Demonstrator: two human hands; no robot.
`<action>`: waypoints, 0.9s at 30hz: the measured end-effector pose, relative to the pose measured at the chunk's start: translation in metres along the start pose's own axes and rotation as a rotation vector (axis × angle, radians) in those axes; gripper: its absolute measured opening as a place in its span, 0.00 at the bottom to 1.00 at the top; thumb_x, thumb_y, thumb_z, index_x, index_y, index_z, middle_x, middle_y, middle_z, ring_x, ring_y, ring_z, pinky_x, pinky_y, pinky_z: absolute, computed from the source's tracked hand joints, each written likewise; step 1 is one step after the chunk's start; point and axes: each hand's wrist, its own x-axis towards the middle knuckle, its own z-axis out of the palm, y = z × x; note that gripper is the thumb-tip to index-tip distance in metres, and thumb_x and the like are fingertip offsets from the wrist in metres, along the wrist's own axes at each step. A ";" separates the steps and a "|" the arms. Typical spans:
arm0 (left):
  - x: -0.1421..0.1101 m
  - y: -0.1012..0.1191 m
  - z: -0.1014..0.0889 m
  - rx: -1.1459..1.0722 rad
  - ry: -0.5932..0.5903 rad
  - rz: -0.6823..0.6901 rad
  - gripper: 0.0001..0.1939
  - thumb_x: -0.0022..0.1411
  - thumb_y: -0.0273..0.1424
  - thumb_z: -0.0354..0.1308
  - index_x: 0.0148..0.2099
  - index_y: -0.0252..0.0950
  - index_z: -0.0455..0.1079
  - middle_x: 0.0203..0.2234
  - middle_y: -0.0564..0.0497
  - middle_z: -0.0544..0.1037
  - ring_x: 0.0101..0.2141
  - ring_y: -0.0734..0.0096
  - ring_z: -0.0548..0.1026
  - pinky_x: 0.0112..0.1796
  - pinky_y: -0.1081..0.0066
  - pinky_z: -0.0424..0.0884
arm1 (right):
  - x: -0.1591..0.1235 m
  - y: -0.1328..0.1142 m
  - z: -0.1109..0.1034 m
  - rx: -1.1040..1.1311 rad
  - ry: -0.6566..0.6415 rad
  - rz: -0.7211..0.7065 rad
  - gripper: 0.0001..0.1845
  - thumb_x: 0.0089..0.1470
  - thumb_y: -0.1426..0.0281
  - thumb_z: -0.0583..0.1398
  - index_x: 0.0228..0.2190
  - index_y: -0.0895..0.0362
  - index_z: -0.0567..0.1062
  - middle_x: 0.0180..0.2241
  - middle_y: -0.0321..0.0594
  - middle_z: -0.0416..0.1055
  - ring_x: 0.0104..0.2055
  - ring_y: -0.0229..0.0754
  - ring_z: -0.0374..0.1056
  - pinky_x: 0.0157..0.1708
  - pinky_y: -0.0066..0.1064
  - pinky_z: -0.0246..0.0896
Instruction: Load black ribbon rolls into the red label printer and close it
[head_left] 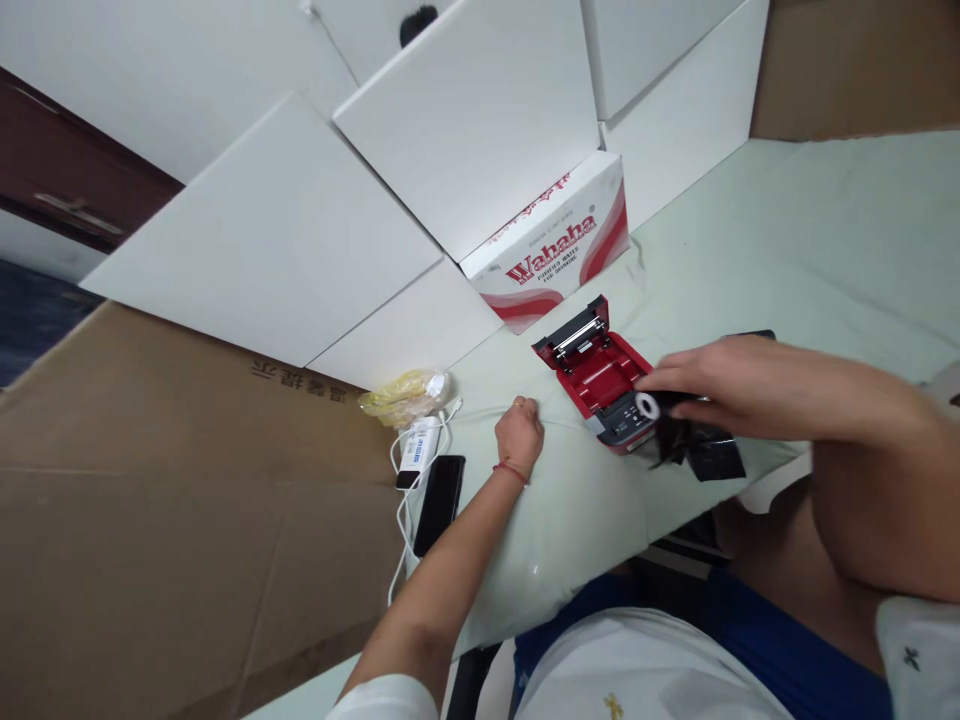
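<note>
My right hand (750, 385) is shut on a small white paper roll (647, 405), right above the front of a compact thermal printer (596, 372). The printer's lid stands open and its red compartment shows, with nothing visible inside. Crumpled black plastic wrapping (701, 452) lies under and beside the roll, partly hidden by my fingers. My left hand (519, 436), with a red string around the wrist, rests curled on the pale green tabletop (577, 510) to the left of the printer, holding nothing.
A Wahaha water carton (547, 240) stands behind the printer against white panels (465, 110). A black phone (439, 505), white charger (418, 450) with cables, and yellow plastic bag (405, 397) lie left of my left hand. Flattened cardboard (172, 520) fills the left.
</note>
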 end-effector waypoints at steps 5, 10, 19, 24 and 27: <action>0.000 0.000 0.001 0.001 0.010 0.006 0.13 0.72 0.22 0.49 0.45 0.39 0.74 0.46 0.46 0.77 0.40 0.63 0.76 0.34 0.65 0.59 | 0.072 -0.030 0.028 -0.132 -0.096 0.237 0.25 0.62 0.75 0.54 0.56 0.50 0.78 0.54 0.45 0.78 0.45 0.51 0.76 0.32 0.37 0.56; 0.000 0.001 0.002 -0.012 -0.002 -0.005 0.13 0.72 0.23 0.49 0.45 0.40 0.74 0.47 0.47 0.77 0.40 0.62 0.76 0.34 0.65 0.59 | 0.094 -0.031 0.034 -0.100 -0.123 0.294 0.28 0.60 0.78 0.51 0.56 0.53 0.78 0.56 0.50 0.77 0.48 0.54 0.75 0.36 0.39 0.59; 0.001 0.002 -0.001 -0.047 -0.015 -0.007 0.13 0.72 0.22 0.49 0.45 0.39 0.74 0.46 0.45 0.78 0.39 0.62 0.76 0.34 0.64 0.58 | 0.116 -0.019 0.049 -0.082 -0.069 0.224 0.25 0.58 0.79 0.52 0.50 0.59 0.82 0.47 0.57 0.80 0.44 0.55 0.77 0.38 0.41 0.66; 0.001 0.001 0.001 -0.077 -0.001 -0.002 0.14 0.70 0.21 0.50 0.45 0.40 0.74 0.46 0.46 0.77 0.40 0.61 0.76 0.35 0.65 0.60 | 0.105 -0.010 0.052 -0.065 -0.039 0.119 0.27 0.56 0.80 0.55 0.52 0.57 0.82 0.54 0.51 0.79 0.46 0.52 0.77 0.44 0.39 0.68; 0.000 0.000 0.002 -0.132 0.009 -0.008 0.13 0.70 0.21 0.50 0.44 0.40 0.75 0.45 0.45 0.78 0.40 0.61 0.76 0.36 0.65 0.63 | 0.077 -0.004 0.052 -0.018 0.086 -0.044 0.23 0.61 0.76 0.56 0.51 0.52 0.84 0.58 0.44 0.79 0.47 0.50 0.79 0.43 0.38 0.72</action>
